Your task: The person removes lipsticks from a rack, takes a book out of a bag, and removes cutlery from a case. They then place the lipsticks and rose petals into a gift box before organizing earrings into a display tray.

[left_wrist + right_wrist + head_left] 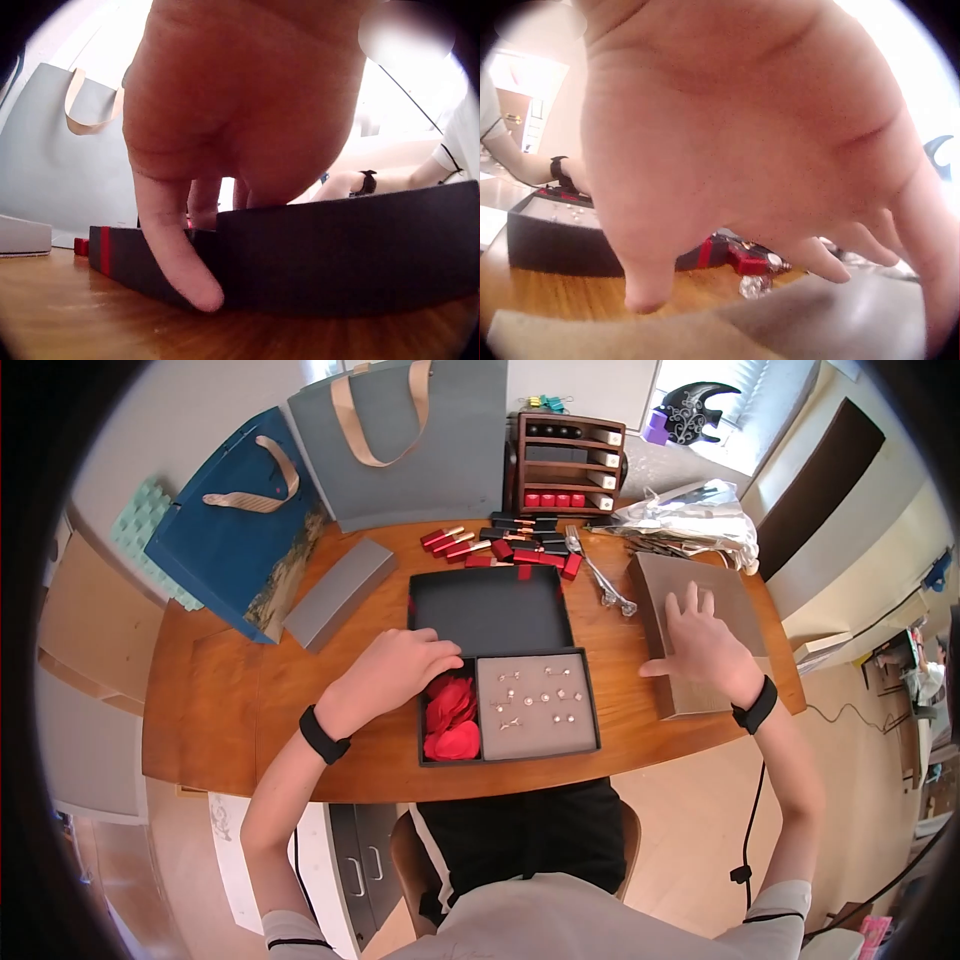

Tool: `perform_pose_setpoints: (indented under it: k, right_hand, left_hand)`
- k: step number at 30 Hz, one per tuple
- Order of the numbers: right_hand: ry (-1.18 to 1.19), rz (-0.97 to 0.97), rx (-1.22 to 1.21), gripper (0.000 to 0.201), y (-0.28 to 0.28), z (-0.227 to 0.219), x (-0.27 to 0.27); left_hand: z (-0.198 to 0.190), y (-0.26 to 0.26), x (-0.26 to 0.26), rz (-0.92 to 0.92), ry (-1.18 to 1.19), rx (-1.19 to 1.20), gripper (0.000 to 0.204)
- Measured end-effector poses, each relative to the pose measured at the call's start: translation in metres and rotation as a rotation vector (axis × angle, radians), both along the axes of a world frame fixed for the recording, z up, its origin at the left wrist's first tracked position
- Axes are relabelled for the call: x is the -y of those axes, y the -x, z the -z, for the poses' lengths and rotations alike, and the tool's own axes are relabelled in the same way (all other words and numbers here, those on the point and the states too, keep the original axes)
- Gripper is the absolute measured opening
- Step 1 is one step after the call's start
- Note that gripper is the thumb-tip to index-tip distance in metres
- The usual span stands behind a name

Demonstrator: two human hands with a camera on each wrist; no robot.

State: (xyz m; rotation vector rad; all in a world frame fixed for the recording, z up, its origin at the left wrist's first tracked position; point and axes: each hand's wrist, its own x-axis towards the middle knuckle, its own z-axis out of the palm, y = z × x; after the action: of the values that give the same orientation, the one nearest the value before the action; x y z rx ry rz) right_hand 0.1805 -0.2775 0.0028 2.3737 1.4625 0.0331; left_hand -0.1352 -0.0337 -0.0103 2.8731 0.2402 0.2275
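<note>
Left hand (390, 665) gripping the far left corner of the black box (510, 761), red petals (451, 718) and pearl-like jewellery (529, 701) inside, on the wooden tabletop (225, 720); right hand (705, 645) spread, fingers apart, over the grey-brown box (700, 702).

A pale wall (215, 425) rises beyond the left fingers (440, 650); past the right fingers (692, 598), a bright window (765, 410) has slatted blinds. Under both spreads a wooden table (230, 710). Nearer the person than the fingers show a grey-fronted cabinet (360, 850), brown chair (630, 840) and pale floor (690, 840)
</note>
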Motion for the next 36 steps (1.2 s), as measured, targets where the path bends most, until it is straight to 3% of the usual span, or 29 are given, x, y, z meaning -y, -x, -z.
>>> perform_pose_setpoints:
  k: [3, 12, 15, 17, 23, 26, 30, 31, 36]
  right_hand:
    - [0.076, 0.238, -0.098, 0.118, -0.01, 0.015, 0.005]
    - [0.018, 0.205, -0.059, 0.11, -0.046, 0.033, 0.021]
    - [0.029, 0.219, -0.07, 0.113, -0.048, 0.031, 0.022]
    - [0.048, 0.24, -0.074, 0.115, -0.05, 0.029, 0.021]
    - [-0.076, 0.139, 0.143, 0.062, -0.04, 0.051, -0.022]
    - [-0.386, 0.011, -0.221, 0.028, -0.007, 0.009, -0.067]
    - [-0.374, 0.052, -0.212, 0.026, -0.019, 0.031, -0.124]
    - [-0.369, 0.055, -0.22, 0.027, -0.021, 0.03, -0.132]
    - [-0.362, 0.106, -0.268, 0.025, -0.031, 0.036, -0.136]
  left_hand:
    - [0.008, -0.002, -0.004, 0.023, 0.01, 0.032, 0.026]
    - [0.006, -0.009, -0.002, 0.016, 0.052, 0.036, 0.035]
    - [-0.003, -0.015, -0.002, 0.007, -0.066, -0.042, 0.038]
    - [-0.017, -0.018, 0.0, -0.042, -0.005, -0.105, 0.04]
    - [-0.023, -0.037, -0.015, -0.097, 0.048, -0.246, 0.05]
    - [-0.027, -0.047, -0.023, -0.115, 0.088, -0.313, 0.057]
    - [-0.033, -0.052, -0.034, -0.092, 0.113, -0.352, 0.069]
    - [-0.018, -0.053, -0.045, -0.045, 0.116, -0.309, 0.072]
    - [-0.011, -0.055, -0.047, -0.064, 0.121, -0.3, 0.073]
